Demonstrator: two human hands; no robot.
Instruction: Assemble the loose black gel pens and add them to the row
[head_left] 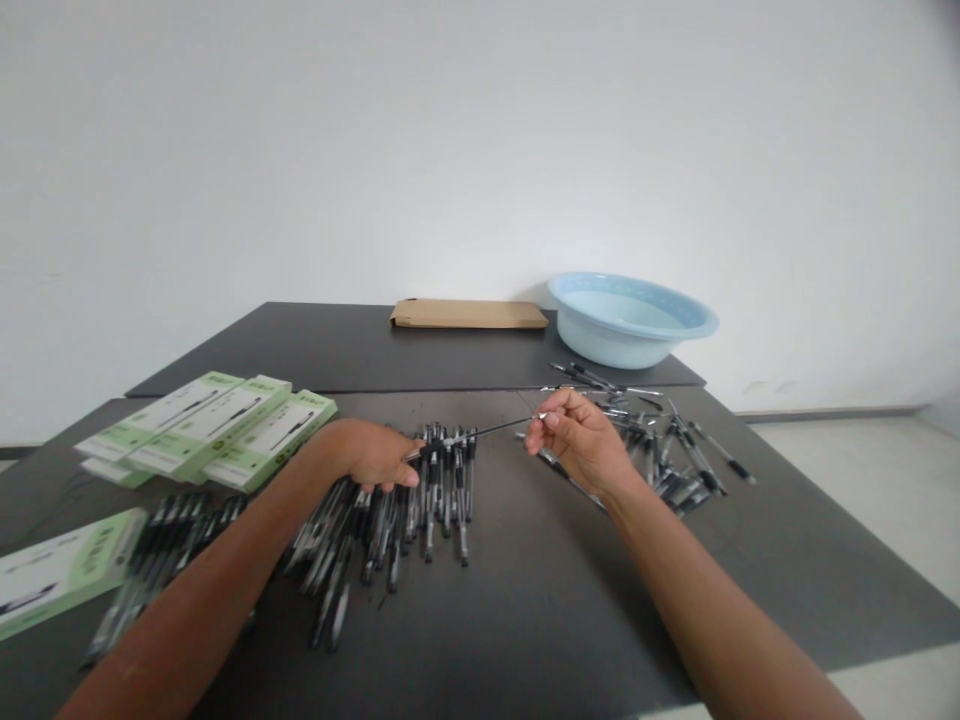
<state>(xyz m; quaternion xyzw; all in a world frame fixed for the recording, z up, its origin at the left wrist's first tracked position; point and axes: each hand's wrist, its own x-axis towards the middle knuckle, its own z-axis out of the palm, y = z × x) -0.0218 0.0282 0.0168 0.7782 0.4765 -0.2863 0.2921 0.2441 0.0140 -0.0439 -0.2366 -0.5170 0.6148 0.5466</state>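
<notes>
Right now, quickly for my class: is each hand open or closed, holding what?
Left hand: closed, holding a clear plastic pen barrel with black grip.
Right hand: closed, pinching a thin dark pen refill by one end.

Single head-worn view; faces forward, down across table point(525, 610); left hand point(379, 457), right hand point(579, 440) near.

Two bare hands point(576, 437), bare wrists point(621, 482) and bare, tapered forearms point(251, 545)
</notes>
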